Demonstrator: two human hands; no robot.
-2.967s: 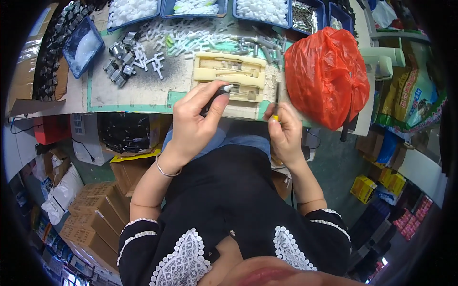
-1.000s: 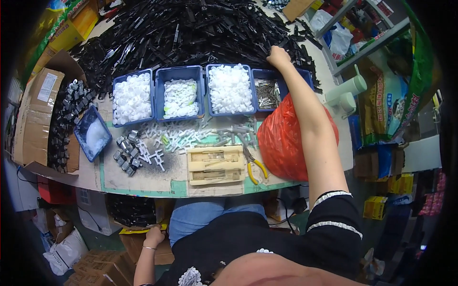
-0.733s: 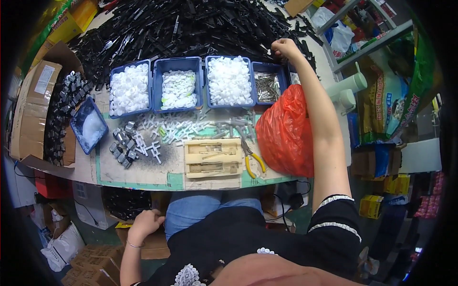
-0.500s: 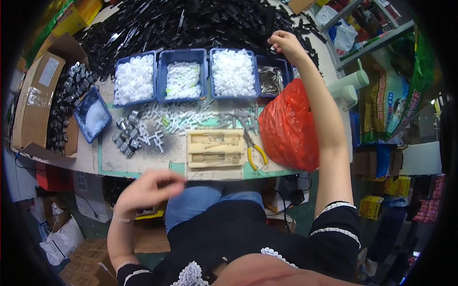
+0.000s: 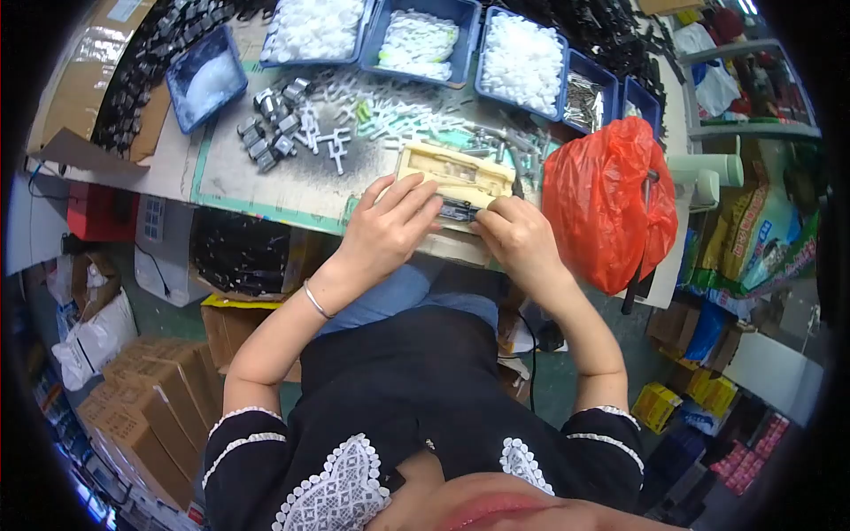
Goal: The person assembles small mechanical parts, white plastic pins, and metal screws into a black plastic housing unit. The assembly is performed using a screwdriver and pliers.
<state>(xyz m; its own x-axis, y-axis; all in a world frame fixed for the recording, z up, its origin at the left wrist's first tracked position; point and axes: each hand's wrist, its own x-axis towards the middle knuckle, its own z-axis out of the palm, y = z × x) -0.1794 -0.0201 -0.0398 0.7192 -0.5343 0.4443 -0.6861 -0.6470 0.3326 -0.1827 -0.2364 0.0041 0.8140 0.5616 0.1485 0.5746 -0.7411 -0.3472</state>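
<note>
A cream-coloured block-shaped fixture [image 5: 453, 173] lies at the near edge of the worktable. A small black part [image 5: 457, 211] sits at its near side, pinched between both hands. My left hand [image 5: 388, 228] covers the fixture's left end, with its fingertips on the black part. From the right, my right hand [image 5: 517, 237] grips the same part with bent fingers. Loose white plastic pieces [image 5: 403, 115] and grey metal parts [image 5: 270, 133] are scattered on the green mat [image 5: 239, 173] just beyond.
Blue bins of white parts [image 5: 522, 62] line the back, in front of a heap of black parts. A red plastic bag [image 5: 606, 199] stands right of the fixture. Below the table are cardboard boxes [image 5: 146, 416] and a box of black parts [image 5: 239, 252].
My right hand came back from the far black heap to the fixture. My left hand rose from below the table to the fixture. The view tilted down toward the table edge.
</note>
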